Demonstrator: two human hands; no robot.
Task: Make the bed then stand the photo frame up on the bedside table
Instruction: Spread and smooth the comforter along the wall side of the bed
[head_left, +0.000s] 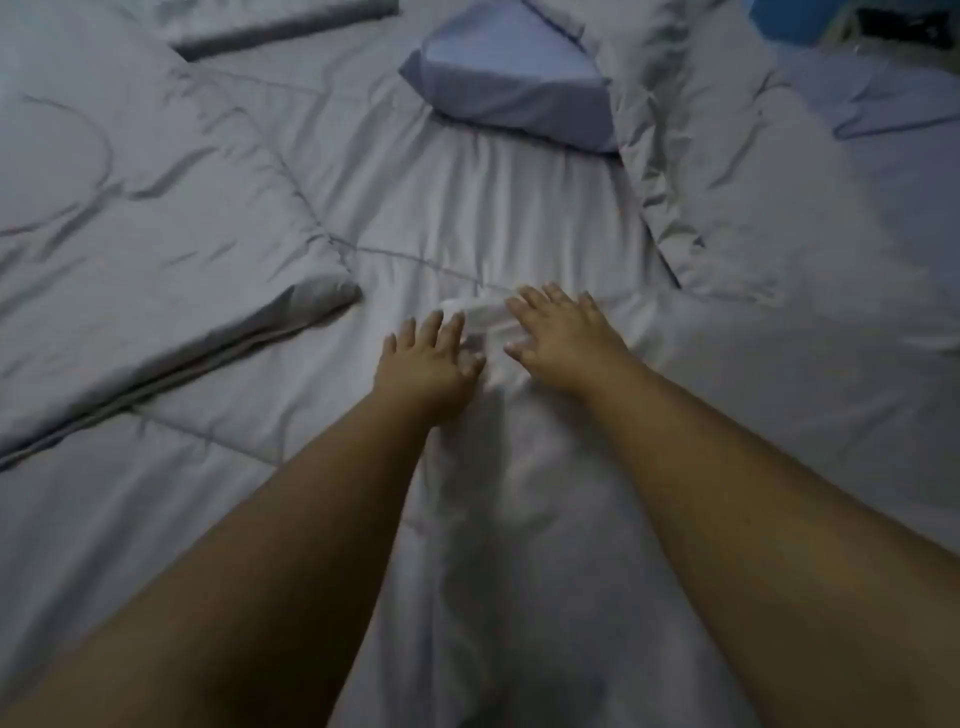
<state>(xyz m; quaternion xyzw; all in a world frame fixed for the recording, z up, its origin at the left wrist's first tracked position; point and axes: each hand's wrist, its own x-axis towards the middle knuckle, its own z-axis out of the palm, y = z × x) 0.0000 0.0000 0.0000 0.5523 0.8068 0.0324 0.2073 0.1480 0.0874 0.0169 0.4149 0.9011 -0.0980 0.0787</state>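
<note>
Head view: grey quilted comforter (493, 493) spread over the bed, folded edges left and right, blue pillow (511, 85) beyond. Our left hand (428, 364) and right hand (558, 332) lie flat, fingers splayed, grasping nothing, flanking a central crease running away from us. Photo frame and bedside table: unseen.

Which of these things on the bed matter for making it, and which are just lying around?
Part of the job:
quilt
left pillow
right pillow
blue cushion
left hand
right hand

Just lying about:
dark object, top right corner, too blurred to identify
</note>
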